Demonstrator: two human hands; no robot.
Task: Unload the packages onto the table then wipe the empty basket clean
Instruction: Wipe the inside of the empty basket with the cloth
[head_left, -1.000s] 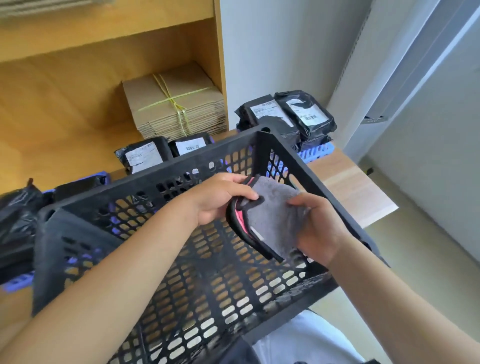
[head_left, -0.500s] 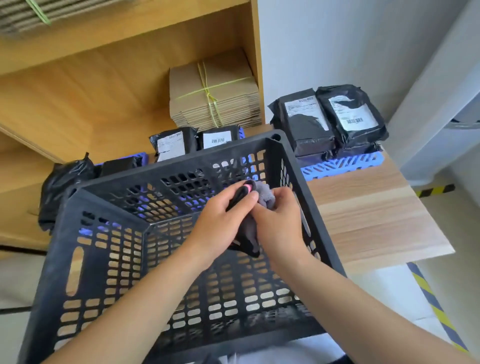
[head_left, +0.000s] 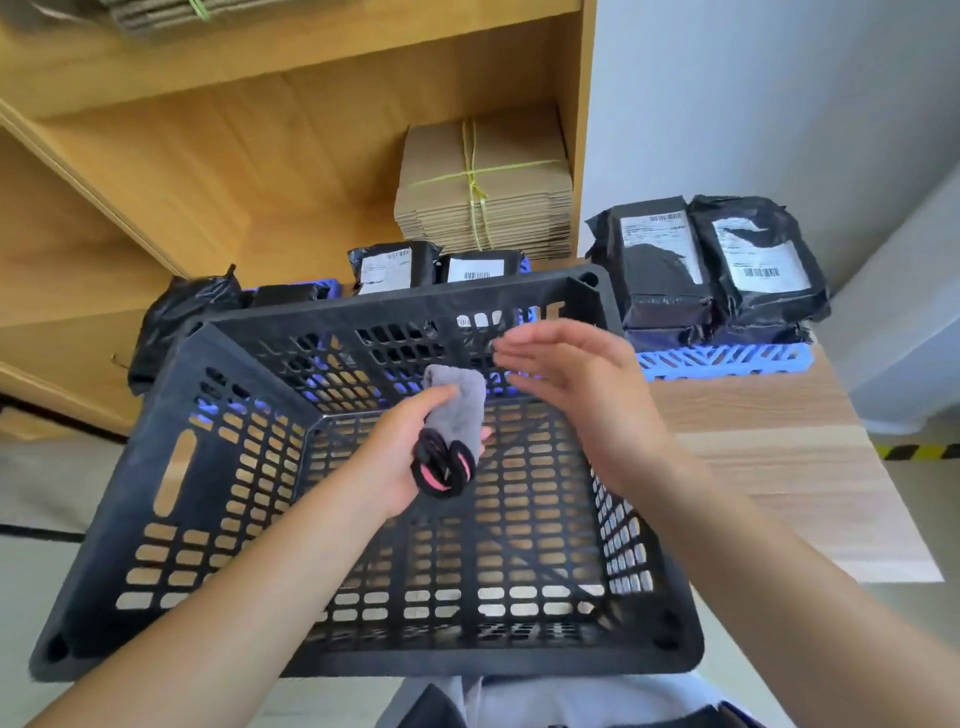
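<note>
A black perforated plastic basket (head_left: 171, 467) sits in front of me with nothing lying on its floor. Over its middle my left hand (head_left: 410, 457) grips a folded grey cloth (head_left: 457, 400) with black and pink edging. My right hand (head_left: 576, 384) hovers just right of the cloth, fingers straight, holding nothing. Black packages with white labels (head_left: 706, 260) lie on a blue pallet at the back right of the wooden table (head_left: 753, 426). More black packages (head_left: 395, 267) lie behind the basket.
A bundle of flat cardboard (head_left: 483, 192) tied with yellow string stands in the wooden shelf behind. A crumpled black bag (head_left: 182, 312) lies at the back left. The table's right edge drops to a floor with yellow-black tape (head_left: 919, 451).
Both hands were folding the cloth together. Now my right hand has let go and opened to the right, and my left hand alone holds the folded cloth.
</note>
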